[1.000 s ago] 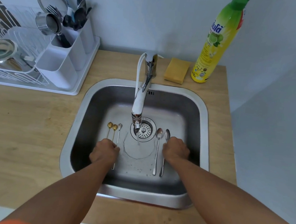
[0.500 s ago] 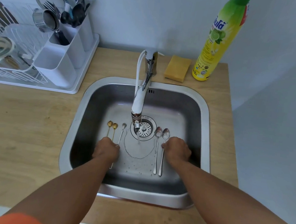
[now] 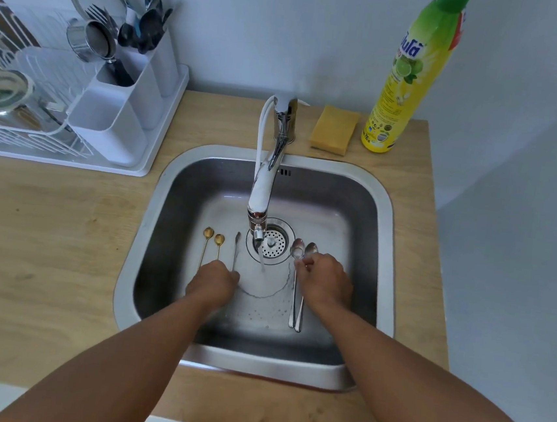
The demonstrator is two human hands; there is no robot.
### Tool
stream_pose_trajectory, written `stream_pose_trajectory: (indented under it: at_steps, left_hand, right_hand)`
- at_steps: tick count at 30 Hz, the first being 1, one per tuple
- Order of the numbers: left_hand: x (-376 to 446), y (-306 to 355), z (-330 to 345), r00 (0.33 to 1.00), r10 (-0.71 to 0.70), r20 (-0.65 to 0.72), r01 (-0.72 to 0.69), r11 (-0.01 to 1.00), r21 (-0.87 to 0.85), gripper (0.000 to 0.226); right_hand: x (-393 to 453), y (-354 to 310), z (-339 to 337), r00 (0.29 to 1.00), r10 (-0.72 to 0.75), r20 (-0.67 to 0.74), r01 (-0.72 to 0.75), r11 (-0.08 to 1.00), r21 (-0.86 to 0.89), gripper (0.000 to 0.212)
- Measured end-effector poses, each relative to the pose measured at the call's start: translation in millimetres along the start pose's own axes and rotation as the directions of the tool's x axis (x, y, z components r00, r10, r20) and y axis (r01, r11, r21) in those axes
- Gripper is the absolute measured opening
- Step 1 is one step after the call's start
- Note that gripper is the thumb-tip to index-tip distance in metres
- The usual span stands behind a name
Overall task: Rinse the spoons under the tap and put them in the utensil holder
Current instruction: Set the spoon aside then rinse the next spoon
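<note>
Compared w/ half a second ago, the right hand [image 3: 324,281] has slid forward toward the spoon bowls, and the slim silver spoon [image 3: 236,249] left of the drain [image 3: 271,242] now lies straighter.

Left to right, all placed relative to the drain: far left on the counter, the white utensil holder [image 3: 130,94] sits in a dish rack [image 3: 23,125], already holding forks and dark utensils. In the sink [image 3: 386,221], two gold spoons [image 3: 212,238] lie well left of the drain, bowls away from the person. The slim silver spoon is just left of it. The left hand [image 3: 211,284] is knuckles-up, fingers curled down over the handle ends of these three; can't tell if it grips any.

Tap [image 3: 262,195] runs water just in front of the drain.

Just right of the drain, two silver spoons [image 3: 297,280] lie side by side. The right hand's fingertips pinch at their necks, palm down.

Behind the sink, right of the tap: yellow sponge [image 3: 334,129], dish soap bottle [image 3: 409,77].
</note>
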State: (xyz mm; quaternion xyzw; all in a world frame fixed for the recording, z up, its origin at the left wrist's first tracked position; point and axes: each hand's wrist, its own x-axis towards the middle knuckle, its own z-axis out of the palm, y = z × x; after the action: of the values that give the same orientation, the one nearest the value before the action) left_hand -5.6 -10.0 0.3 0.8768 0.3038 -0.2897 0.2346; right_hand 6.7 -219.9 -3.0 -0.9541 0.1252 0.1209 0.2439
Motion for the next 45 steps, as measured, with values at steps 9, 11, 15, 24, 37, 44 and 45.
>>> stream_pose_trajectory:
  at_steps: [9,11,15,24,37,44,45]
  left_hand:
    - [-37.4,11.7,-6.2,0.895,0.258,0.364,-0.005,0.821,-0.571,0.025]
    - [-39.2,10.4,-4.4,0.888,0.287,0.36,-0.029,0.815,-0.578,0.025]
    - [-39.0,4.0,-3.3,0.875,0.342,0.343,-0.117,0.836,-0.535,0.024]
    - [-23.1,19.6,-26.5,0.925,0.377,0.039,-0.312,0.816,-0.486,0.01]
    - [-26.3,45.0,-42.1,0.845,0.508,-0.166,-0.533,0.781,-0.325,0.02]
    - [-26.4,41.4,-31.5,0.896,0.383,-0.224,-0.443,0.757,-0.481,0.025]
    - [-27.1,41.1,-29.0,0.909,0.362,-0.205,-0.414,0.748,-0.518,0.024]
  right_hand:
    - [-0.7,-25.5,11.0,0.882,-0.109,0.458,-0.195,0.8,0.567,0.011]
    - [-0.5,-24.2,9.9,0.867,-0.125,0.482,-0.228,0.762,0.606,0.009]
    - [2.9,-21.7,4.6,0.85,-0.156,0.503,-0.231,0.747,0.623,0.005]
    - [-1.3,-15.0,7.9,0.877,-0.211,0.432,-0.124,0.768,0.628,0.013]
    - [-16.1,-12.7,10.4,0.874,-0.309,0.376,0.067,0.841,0.536,0.016]
    - [-19.4,-19.7,10.7,0.886,-0.322,0.335,0.122,0.857,0.501,0.019]
    - [-19.6,-19.6,10.0,0.888,-0.32,0.331,0.124,0.858,0.498,0.019]
